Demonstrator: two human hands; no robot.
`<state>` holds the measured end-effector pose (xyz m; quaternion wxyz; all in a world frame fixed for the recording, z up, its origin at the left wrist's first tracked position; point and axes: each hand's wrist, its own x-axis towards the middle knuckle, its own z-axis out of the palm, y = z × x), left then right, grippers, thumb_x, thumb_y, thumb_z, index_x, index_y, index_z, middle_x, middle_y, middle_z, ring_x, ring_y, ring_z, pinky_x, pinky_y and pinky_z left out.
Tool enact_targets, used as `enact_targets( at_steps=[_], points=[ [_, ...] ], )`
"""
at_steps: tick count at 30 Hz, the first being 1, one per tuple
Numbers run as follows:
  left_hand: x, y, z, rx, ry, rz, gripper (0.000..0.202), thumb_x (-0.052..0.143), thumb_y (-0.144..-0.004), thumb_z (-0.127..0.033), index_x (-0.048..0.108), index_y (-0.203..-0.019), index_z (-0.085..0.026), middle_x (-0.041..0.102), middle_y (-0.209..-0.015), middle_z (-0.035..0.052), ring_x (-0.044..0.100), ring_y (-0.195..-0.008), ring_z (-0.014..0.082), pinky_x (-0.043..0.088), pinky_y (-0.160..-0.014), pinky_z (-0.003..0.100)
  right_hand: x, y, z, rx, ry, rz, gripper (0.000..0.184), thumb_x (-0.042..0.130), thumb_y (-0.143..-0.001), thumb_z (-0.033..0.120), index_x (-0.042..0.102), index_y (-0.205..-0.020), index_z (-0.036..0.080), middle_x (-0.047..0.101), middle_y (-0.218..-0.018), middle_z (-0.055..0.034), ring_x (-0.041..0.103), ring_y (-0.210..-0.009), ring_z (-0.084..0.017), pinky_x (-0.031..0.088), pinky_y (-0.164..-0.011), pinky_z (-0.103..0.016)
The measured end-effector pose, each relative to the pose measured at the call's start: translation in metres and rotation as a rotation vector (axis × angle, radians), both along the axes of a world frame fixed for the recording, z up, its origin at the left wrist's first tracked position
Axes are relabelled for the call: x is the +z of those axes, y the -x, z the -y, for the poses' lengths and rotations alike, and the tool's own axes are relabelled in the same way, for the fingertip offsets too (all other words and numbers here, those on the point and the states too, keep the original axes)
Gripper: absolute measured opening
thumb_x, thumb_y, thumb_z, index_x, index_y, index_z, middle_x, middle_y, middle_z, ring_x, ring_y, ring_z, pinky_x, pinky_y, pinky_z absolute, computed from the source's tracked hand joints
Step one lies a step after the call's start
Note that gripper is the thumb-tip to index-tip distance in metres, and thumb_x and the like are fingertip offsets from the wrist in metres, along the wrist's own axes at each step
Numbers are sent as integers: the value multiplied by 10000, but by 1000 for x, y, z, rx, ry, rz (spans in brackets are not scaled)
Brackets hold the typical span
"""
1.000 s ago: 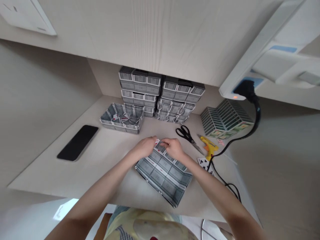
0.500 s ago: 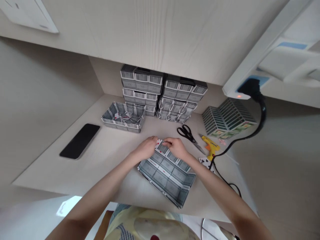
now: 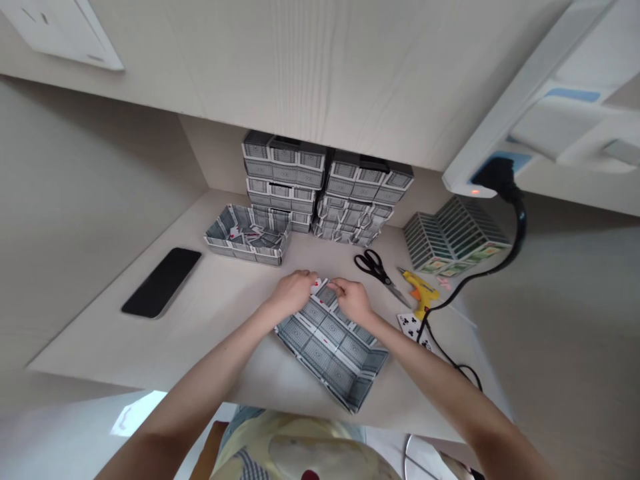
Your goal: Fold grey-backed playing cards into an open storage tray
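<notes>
A flat sheet of joined playing cards [image 3: 327, 350], grey patterned backs up, lies on the pale desk [image 3: 235, 300] in front of me. My left hand [image 3: 293, 293] and my right hand [image 3: 353, 299] meet at its far end, fingers curled and pinching a card [image 3: 316, 285] with red pips there. The hands nearly touch each other.
Stacked card boxes [image 3: 325, 190] stand at the back wall, an open card tray [image 3: 247, 237] to their left. A black phone [image 3: 161, 281] lies at left. Scissors [image 3: 376, 267], a yellow glue gun [image 3: 420, 293] with black cord, loose club cards [image 3: 413, 327] and fanned cards [image 3: 453, 237] sit at right.
Both hands stay at the sheet's far end, fingers shifting slightly on the card. The view has moved a little.
</notes>
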<state>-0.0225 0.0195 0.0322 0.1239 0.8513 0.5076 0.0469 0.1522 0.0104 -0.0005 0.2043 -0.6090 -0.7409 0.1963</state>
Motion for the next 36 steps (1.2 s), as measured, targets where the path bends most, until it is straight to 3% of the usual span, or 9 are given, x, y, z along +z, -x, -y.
enact_targets(
  at_steps=[7, 18, 21, 27, 32, 36],
  points=[
    [7, 1, 1, -57, -14, -28, 249, 387, -800, -117, 609, -883, -191, 629, -867, 78, 585, -837, 185, 420, -693, 260, 1, -1, 3, 44, -3, -39, 253, 433, -819, 254, 683, -857, 238, 702, -812, -3, 613, -695, -144, 418, -633, -214],
    [18, -1, -12, -105, 64, -131, 256, 423, -812, -268, 647, -733, -171, 664, -753, 106, 623, -757, 211, 404, -612, 263, 9, -1, 9, 160, -66, 119, 241, 442, -808, 183, 669, -876, 231, 695, -911, -7, 628, -805, -149, 409, -681, -211],
    [16, -5, -10, -83, 74, -78, 228, 417, -818, -241, 626, -759, -170, 665, -762, 92, 623, -777, 200, 403, -630, 254, 12, -3, 6, 121, -47, 112, 236, 446, -809, 205, 677, -849, 229, 701, -871, -18, 630, -777, -151, 411, -671, -209],
    [10, -7, 3, -14, 96, 107, 258, 384, -808, -104, 479, -1044, -146, 658, -886, 77, 615, -835, 172, 410, -646, 226, 15, -4, 4, 127, -32, 69, 249, 437, -818, 224, 673, -894, 242, 696, -900, -27, 630, -808, -164, 425, -695, -223],
    [10, -6, 7, 71, 68, 162, 218, 373, -835, -143, 545, -958, -193, 651, -881, 45, 602, -828, 156, 411, -679, 227, 12, -3, 2, 117, -1, 12, 266, 462, -810, 204, 655, -983, 264, 685, -957, -12, 626, -859, -156, 433, -752, -223],
    [9, -8, 6, 47, -42, 195, 239, 378, -845, -184, 613, -882, -191, 630, -901, 52, 581, -844, 153, 412, -715, 234, 10, -4, 1, 107, 1, 10, 257, 466, -815, 210, 662, -971, 267, 686, -955, -9, 625, -868, -151, 434, -766, -218]
  ],
)
